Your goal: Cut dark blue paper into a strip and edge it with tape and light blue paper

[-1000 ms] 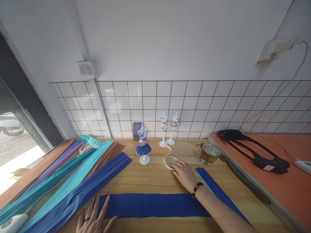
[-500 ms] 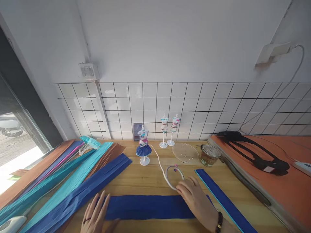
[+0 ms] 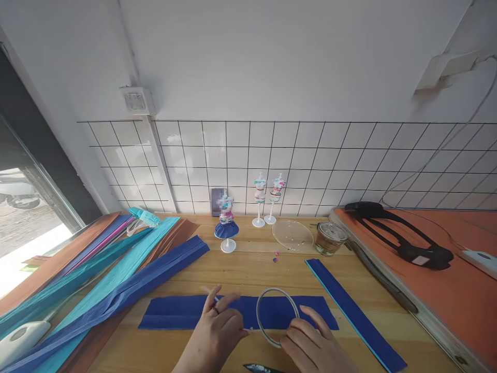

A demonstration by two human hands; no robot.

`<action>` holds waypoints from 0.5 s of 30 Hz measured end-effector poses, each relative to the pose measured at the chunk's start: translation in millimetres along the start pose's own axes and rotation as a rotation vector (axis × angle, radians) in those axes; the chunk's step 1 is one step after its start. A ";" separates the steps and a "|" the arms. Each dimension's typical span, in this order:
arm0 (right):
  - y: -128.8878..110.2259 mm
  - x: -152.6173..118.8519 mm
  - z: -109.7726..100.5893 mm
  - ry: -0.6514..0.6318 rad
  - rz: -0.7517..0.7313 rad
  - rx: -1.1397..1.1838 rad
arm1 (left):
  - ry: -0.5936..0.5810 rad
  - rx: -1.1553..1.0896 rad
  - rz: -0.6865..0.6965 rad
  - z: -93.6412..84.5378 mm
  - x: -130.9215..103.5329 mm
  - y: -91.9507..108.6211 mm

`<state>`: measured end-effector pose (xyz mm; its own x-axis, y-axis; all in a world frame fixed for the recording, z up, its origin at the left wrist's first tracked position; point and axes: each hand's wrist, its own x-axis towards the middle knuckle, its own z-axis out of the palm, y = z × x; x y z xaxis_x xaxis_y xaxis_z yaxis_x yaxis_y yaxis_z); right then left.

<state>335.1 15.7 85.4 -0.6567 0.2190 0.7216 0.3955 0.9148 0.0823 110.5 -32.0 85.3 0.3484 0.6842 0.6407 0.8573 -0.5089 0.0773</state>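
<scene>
A thin white ring-shaped roll (image 3: pixel 259 305), seemingly of narrow tape, stands on edge over a flat dark blue paper strip (image 3: pixel 171 313). My right hand (image 3: pixel 310 339) grips its right side with closed fingers. To the left, my left hand (image 3: pixel 219 329) is closed above the strip, thumb towards the roll. A short bit of white strip shows at its thumb tip, and a blurred white end sticks out behind its fingers. Another blue paper strip (image 3: pixel 355 313) with a light blue edge lies at the right.
Long coloured paper strips (image 3: pixel 116 277) fan out at the left. At the back stand small mannequins (image 3: pixel 259 199), one in a blue skirt (image 3: pixel 227 230), a clear disc (image 3: pixel 292 235) and a glass jar (image 3: pixel 331 238). A dark pointed object (image 3: pixel 261 368) lies at the front edge.
The roll has been lifted off the table and brought to the front by my right hand. My left hand has moved right, from lying flat to closed on the loose white strip.
</scene>
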 end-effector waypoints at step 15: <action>-16.4 -5.3 20.0 0.104 0.079 0.042 | -0.112 -0.124 -0.176 -1.6 -22.5 19.8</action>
<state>319.2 6.3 66.5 -0.5535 0.2569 0.7923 0.4147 0.9099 -0.0053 119.0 -58.2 73.7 0.2431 0.8183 0.5209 0.8578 -0.4320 0.2784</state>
